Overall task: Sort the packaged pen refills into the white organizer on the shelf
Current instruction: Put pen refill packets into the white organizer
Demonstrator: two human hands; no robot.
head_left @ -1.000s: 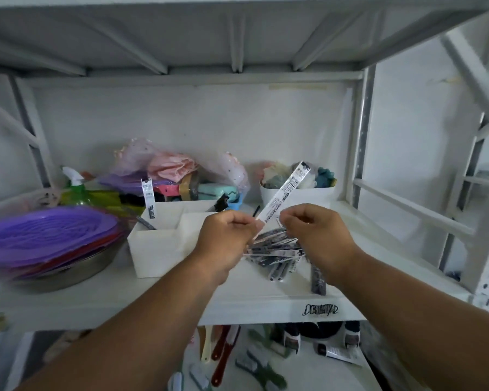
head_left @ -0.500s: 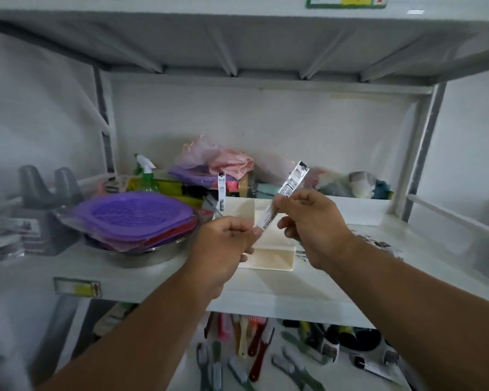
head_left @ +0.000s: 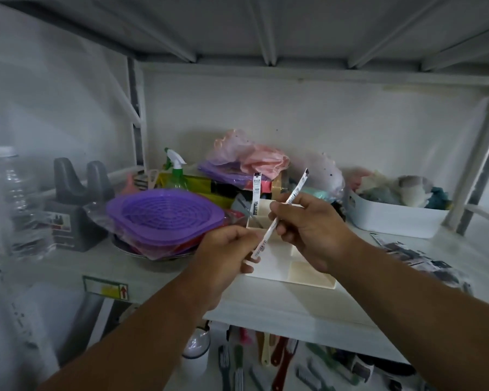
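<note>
Head view. Long, thin packaged pen refill in printed white wrapper [head_left: 280, 218]: pinched at its lower end by left hand [head_left: 226, 258], at mid-length by right hand [head_left: 308, 227], above white compartmented plastic organizer [head_left: 311, 275]. Likely light, flexible, slippery; hold near the ends. White metal shelf [head_left: 280, 303], cluttered, dim.
</note>
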